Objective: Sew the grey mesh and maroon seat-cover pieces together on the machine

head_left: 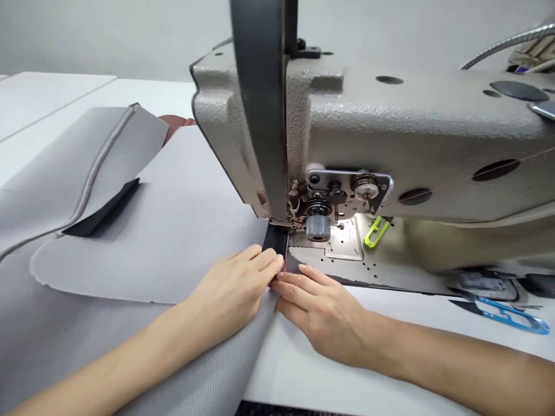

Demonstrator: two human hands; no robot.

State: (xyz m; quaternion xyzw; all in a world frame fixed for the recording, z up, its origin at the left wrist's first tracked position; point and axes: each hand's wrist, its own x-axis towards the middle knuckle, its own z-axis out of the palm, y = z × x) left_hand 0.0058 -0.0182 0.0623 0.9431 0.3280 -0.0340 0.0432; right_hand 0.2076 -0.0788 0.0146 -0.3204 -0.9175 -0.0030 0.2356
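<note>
My left hand point(236, 289) lies flat on a grey woven fabric point(173, 231), its fingertips pressing the fabric's right edge where a black binding strip point(274, 242) runs. My right hand point(323, 303) rests on the table beside it, fingers pinching that same black edge just in front of the presser foot point(281, 223) of a beige industrial sewing machine point(390, 127). The black strip runs from overhead down the front of the machine head to the foot. The needle itself is hidden.
More grey fabric with a piped seam point(97, 167) and a black strip piece point(104, 211) lies folded at the left. Blue thread snips point(507, 312) lie on the white table at right. A yellow-green clip point(375, 231) sits under the machine arm.
</note>
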